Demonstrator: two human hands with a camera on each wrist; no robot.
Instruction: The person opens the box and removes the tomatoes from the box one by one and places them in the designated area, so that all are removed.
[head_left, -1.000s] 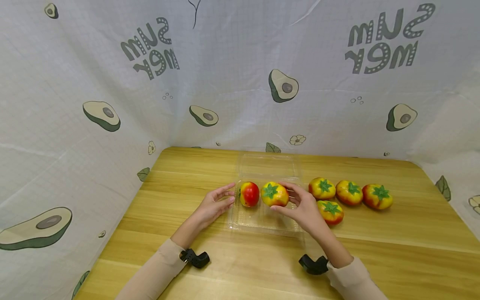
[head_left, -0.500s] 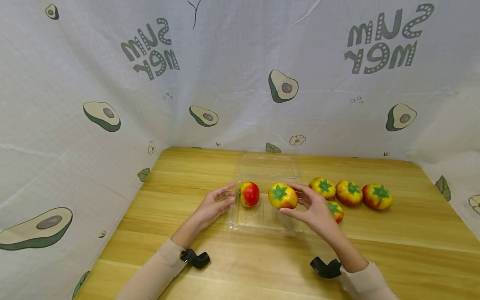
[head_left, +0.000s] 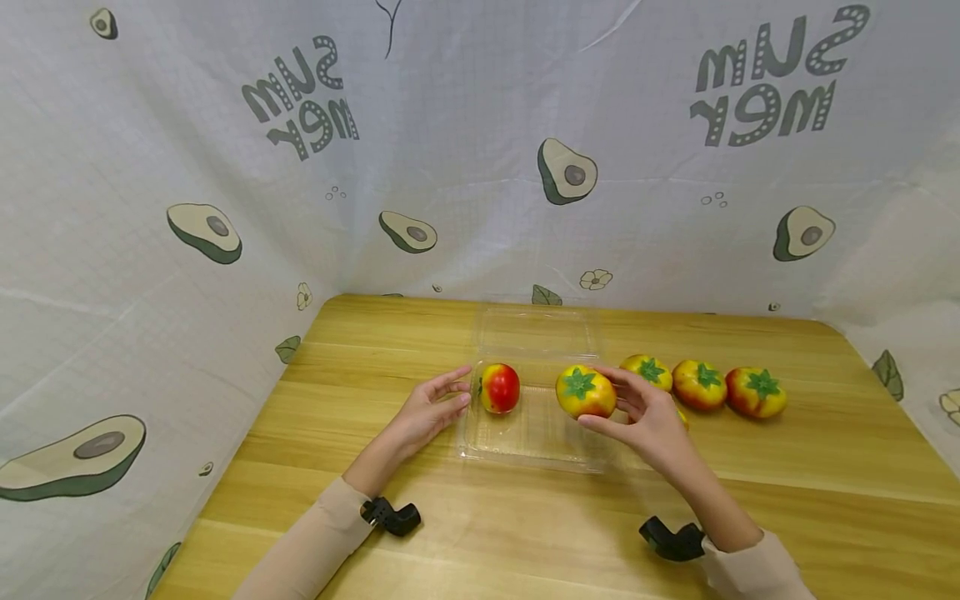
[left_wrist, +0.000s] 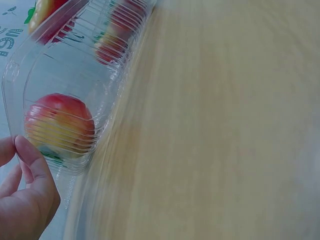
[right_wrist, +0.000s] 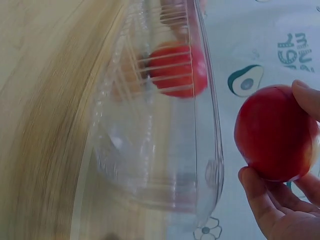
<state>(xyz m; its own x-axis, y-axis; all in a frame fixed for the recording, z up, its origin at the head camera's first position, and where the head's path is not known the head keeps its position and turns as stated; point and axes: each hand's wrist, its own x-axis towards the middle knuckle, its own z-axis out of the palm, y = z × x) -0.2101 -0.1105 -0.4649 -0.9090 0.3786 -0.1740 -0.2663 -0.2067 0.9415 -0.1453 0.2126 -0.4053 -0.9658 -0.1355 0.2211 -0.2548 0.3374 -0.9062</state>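
My right hand (head_left: 651, 423) grips a yellow-and-red tomato (head_left: 585, 392) with a green star-shaped top, raised over the right end of a clear plastic container (head_left: 525, 457). The right wrist view shows that tomato's red underside (right_wrist: 275, 134) between thumb and fingers, apart from the container wall. At the container's left rim, my left hand (head_left: 425, 417) pinches the edge between thumb and finger, clearest in the left wrist view. Inside, at the left end, lies another tomato (head_left: 499, 388) on its side, red side up.
Right of the container, a row of tomatoes (head_left: 699, 385) rests on the wooden table (head_left: 480, 533); my right hand mostly hides another in front. The container's lid (head_left: 536, 332) lies folded back. A white avocado-print cloth (head_left: 480, 167) hangs behind and at the sides.
My right hand has moved rightward with its tomato, from beside the one in the container to the container's right end. It now covers more of the front loose tomato. The left hand stays put.
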